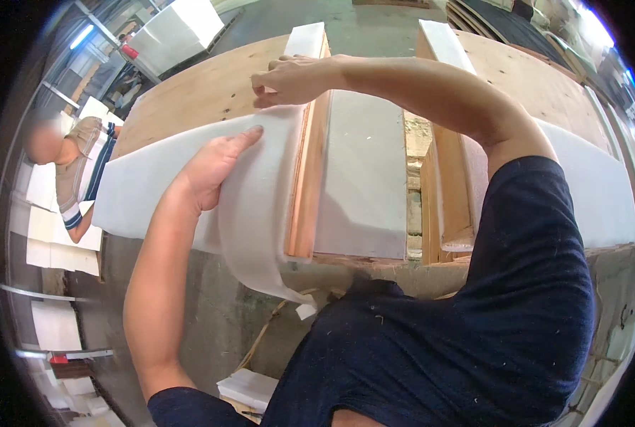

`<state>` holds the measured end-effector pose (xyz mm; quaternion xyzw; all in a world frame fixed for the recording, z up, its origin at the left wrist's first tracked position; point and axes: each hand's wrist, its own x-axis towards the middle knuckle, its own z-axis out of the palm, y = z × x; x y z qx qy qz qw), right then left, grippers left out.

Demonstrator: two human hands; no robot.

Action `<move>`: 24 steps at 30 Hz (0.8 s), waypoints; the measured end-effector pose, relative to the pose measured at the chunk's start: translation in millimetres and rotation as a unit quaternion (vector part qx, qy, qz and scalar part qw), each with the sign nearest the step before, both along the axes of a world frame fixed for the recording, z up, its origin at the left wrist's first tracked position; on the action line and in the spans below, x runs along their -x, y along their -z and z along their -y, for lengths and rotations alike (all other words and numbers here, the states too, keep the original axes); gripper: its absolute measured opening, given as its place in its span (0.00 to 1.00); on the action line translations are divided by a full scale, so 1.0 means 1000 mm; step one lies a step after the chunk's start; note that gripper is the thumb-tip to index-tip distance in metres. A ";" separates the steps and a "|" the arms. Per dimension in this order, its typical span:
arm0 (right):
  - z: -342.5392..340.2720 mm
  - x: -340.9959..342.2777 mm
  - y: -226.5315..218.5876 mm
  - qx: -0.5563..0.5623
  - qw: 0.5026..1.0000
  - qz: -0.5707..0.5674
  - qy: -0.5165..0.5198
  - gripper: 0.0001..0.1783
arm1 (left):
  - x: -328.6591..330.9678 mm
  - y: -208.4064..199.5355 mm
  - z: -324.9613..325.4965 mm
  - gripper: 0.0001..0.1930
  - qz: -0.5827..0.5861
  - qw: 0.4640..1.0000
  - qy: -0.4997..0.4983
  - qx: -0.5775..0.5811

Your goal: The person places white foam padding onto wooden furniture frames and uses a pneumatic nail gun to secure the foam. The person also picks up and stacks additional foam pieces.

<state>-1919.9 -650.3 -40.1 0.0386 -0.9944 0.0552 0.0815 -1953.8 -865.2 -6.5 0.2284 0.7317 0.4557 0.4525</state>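
A white foam strip (252, 213) hangs over the near end of a wooden panel and curls down toward my body. My left hand (214, 167) is at the strip's left edge, with one digit stretched across it and the other fingers partly hidden; it appears to grip the strip. Farther off, my right hand (296, 80) reaches across from the right, bent over the strip's upper part beside the panel's upright wooden edge (309, 178). Its fingers are loosely curled and apart, with nothing visible in them. White foam sheet (154, 167) covers the panel's near part; bare plywood (203, 85) shows beyond.
To the right stands a second foam-edged wooden panel (524, 78), past a grey surface (363, 171) between the two. A person (82, 156) in a striped shirt is at the left. A white block (178, 35) stands at the back; white foam pieces (250, 388) lie low near me.
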 end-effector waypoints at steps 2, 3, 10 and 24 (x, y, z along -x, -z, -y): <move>0.005 -0.004 0.000 -0.027 1.000 0.005 0.001 0.23 | -0.002 0.003 0.000 0.20 -0.030 0.999 0.044 0.009; 0.008 -0.004 0.002 -0.039 0.999 0.005 -0.003 0.24 | -0.004 0.004 0.001 0.20 -0.046 0.997 0.066 0.013; 0.016 0.004 -0.009 0.009 0.999 0.010 0.039 0.30 | -0.121 -0.034 0.013 0.15 -0.272 0.878 0.393 -0.013; -0.147 0.104 0.025 -0.059 0.990 0.084 0.097 0.39 | -0.076 0.038 0.405 0.10 -0.192 0.777 -0.465 -0.379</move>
